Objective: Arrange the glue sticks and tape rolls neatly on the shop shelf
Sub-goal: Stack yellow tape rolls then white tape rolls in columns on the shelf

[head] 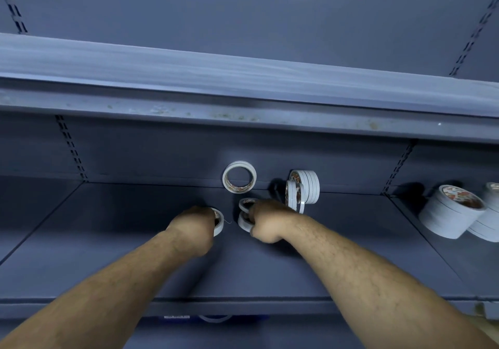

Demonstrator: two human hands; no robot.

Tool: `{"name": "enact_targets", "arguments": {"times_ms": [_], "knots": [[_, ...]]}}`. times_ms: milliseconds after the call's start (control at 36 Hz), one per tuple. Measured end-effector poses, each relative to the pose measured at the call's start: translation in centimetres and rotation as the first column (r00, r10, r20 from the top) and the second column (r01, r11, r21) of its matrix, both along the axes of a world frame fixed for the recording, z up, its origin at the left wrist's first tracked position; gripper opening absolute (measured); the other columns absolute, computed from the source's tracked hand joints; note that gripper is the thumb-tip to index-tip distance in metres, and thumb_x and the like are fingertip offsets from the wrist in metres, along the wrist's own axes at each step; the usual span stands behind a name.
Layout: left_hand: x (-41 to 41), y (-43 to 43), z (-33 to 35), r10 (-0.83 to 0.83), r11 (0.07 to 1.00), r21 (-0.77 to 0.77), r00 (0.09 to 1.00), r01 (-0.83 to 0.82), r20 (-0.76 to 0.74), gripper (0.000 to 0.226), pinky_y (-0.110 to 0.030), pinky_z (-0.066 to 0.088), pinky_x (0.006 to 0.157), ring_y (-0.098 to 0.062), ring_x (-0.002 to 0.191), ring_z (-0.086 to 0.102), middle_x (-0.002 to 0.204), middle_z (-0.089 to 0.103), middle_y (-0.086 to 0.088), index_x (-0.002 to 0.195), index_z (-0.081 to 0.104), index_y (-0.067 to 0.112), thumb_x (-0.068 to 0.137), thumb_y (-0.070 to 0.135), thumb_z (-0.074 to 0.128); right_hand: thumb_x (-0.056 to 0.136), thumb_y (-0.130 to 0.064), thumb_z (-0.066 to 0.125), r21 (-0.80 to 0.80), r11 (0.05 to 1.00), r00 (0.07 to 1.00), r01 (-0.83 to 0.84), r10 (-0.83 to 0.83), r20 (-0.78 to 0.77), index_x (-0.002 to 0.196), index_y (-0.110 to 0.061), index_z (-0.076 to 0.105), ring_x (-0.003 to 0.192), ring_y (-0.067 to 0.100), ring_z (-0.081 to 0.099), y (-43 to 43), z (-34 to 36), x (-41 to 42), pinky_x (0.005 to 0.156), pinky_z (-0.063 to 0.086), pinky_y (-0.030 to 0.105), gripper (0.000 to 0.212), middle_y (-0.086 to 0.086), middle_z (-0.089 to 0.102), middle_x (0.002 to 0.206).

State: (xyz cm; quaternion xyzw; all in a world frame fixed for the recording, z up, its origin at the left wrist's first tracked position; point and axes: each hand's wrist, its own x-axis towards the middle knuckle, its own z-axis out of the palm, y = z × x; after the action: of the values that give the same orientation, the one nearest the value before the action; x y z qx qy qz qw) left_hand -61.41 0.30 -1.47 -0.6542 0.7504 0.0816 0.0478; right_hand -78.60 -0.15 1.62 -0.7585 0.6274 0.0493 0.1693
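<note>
Left hand [193, 227] is closed like a fist around one thin white tape roll [219, 223]. The roll comes out at the right side of the knuckles, low over the dark shelf [108, 240]; whether it touches the shelf surface cannot be told.

Just beside it, with a small gap between them, the right hand [266, 221] has its fingers curled on a pair of thin rolls [243, 223], one over the other, at the left side of the hand. The fingers are mostly hidden behind the back of the hand, so how exactly they pass the rolls cannot be told.

Behind the two hands, a single roll [239, 177] stands on its edge and leans on the back wall [162, 156], with its open centre turned to the camera. To the right of it, a short row of rolls [310, 186] stands on edge near the back wall, pressed side by side. One more roll, the front roll [293, 197], stands against this row, close behind the right wrist.

Well apart at the far right, in the next section of the shelf, a tilted stack of rolls [451, 213] rests against a second stack [486, 229], which the frame edge cuts.
</note>
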Motion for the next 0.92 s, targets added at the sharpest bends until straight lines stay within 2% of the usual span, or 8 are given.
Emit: {"name": "enact_targets", "arguments": {"times_ms": [111, 250, 389, 444, 583, 667, 806, 917], "knots": [[0.2, -0.5, 2.0, 0.044, 0.997, -0.055, 0.997, -0.048, -0.059, 0.014, -0.026, 0.042, 0.070, -0.025, 0.091, 0.061, 0.104, 0.062, -0.004, 0.091, 0.054, 0.020, 0.084, 0.008, 0.054, 0.090, -0.020, 0.068, 0.128, 0.990, 0.985, 0.061, -0.080, 0.151, 0.111, -0.007, 0.065, 0.081, 0.034, 0.070, -0.1, 2.4, 0.0, 0.078, 0.060, 0.040, 0.025, 0.006, 0.060, 0.105], [0.8, -1.1, 3.9, 0.053, 0.986, -0.150, 0.994, -0.067, -0.096, 0.013, -0.028, 0.045, 0.070, -0.026, 0.091, 0.062, 0.099, 0.063, -0.002, 0.096, 0.059, 0.020, 0.088, 0.011, 0.054, 0.092, -0.006, 0.069, 0.281, 0.957, 0.805, 0.074, -0.224, 0.549, 0.101, -0.012, 0.064, 0.101, 0.027, 0.062, 0.3, 3.9, -0.2, 0.085, 0.059, 0.053, 0.012, 0.005, 0.062, 0.103], [1.7, -1.2, 3.8, 0.014, 0.986, -0.161, 0.990, -0.037, -0.142, 0.017, -0.028, 0.047, 0.073, -0.024, 0.095, 0.063, 0.108, 0.066, 0.000, 0.102, 0.061, 0.025, 0.089, 0.016, 0.054, 0.094, -0.004, 0.064, 0.339, 0.940, 0.662, 0.042, -0.281, 0.695, 0.100, -0.009, 0.062, 0.084, 0.024, 0.069, 0.3, 3.9, -0.4, 0.087, 0.058, 0.054, 0.007, 0.010, 0.070, 0.085], [2.1, -1.2, 3.6, 0.026, 0.987, -0.151, 0.990, -0.048, -0.140, 0.008, -0.028, 0.046, 0.068, -0.023, 0.086, 0.061, 0.097, 0.064, 0.001, 0.089, 0.055, 0.023, 0.088, 0.015, 0.054, 0.094, -0.004, 0.064, 0.294, 0.952, 0.620, 0.085, -0.282, 0.732, 0.097, -0.008, 0.064, 0.079, 0.022, 0.069, 0.4, 3.7, -0.3, 0.086, 0.059, 0.052, 0.005, 0.010, 0.070, 0.080], [2.4, -0.9, 3.0, 0.041, 0.985, -0.160, 0.991, -0.061, -0.128, 0.022, -0.027, 0.041, 0.061, -0.021, 0.072, 0.054, 0.074, 0.049, 0.005, 0.071, 0.043, 0.022, 0.087, 0.013, 0.056, 0.086, -0.013, 0.068, 0.005, 0.972, 0.801, 0.235, -0.196, 0.566, 0.087, -0.008, 0.068, 0.070, 0.017, 0.064, 0.8, 2.8, 0.3, 0.075, 0.062, 0.039, 0.005, 0.001, 0.068, 0.073], [1.9, -0.9, 2.8, 0.026, 0.985, -0.167, 0.990, -0.049, -0.135, 0.028, -0.027, 0.039, 0.058, -0.021, 0.069, 0.052, 0.074, 0.050, 0.002, 0.067, 0.038, 0.021, 0.087, 0.011, 0.055, 0.088, -0.023, 0.069, -0.117, 0.970, 0.910, 0.213, -0.154, 0.384, 0.085, -0.019, 0.066, 0.078, 0.016, 0.062, 1.6, 2.5, 0.4, 0.061, 0.047, 0.023, 0.005, -0.008, 0.061, 0.078], [0.5, -0.7, 2.2, -0.061, 0.980, -0.196, 0.988, 0.033, -0.140, 0.020, -0.028, 0.044, 0.065, -0.022, 0.074, 0.054, 0.093, 0.066, -0.003, 0.074, 0.050, 0.023, 0.087, 0.012, 0.060, 0.091, -0.024, 0.067, -0.166, 0.964, 0.938, 0.207, -0.147, 0.315, 0.089, -0.023, 0.059, 0.085, 0.020, 0.059, 3.2, 1.6, -0.7, 0.066, 0.045, 0.026, 0.008, -0.003, 0.060, 0.086], [-0.5, 0.1, 1.7, -0.109, 0.973, -0.217, 0.986, 0.080, -0.124, 0.009, -0.027, 0.047, 0.066, -0.021, 0.074, 0.055, 0.092, 0.066, -0.002, 0.088, 0.061, 0.020, 0.085, 0.013, 0.060, 0.091, -0.027, 0.067, -0.227, 0.954, 0.953, 0.196, -0.131, 0.273, 0.104, -0.018, 0.066, 0.087, 0.019, 0.058, 4.4, 0.8, -2.4, 0.066, 0.042, 0.025, 0.016, -0.004, 0.060, 0.089]]}}
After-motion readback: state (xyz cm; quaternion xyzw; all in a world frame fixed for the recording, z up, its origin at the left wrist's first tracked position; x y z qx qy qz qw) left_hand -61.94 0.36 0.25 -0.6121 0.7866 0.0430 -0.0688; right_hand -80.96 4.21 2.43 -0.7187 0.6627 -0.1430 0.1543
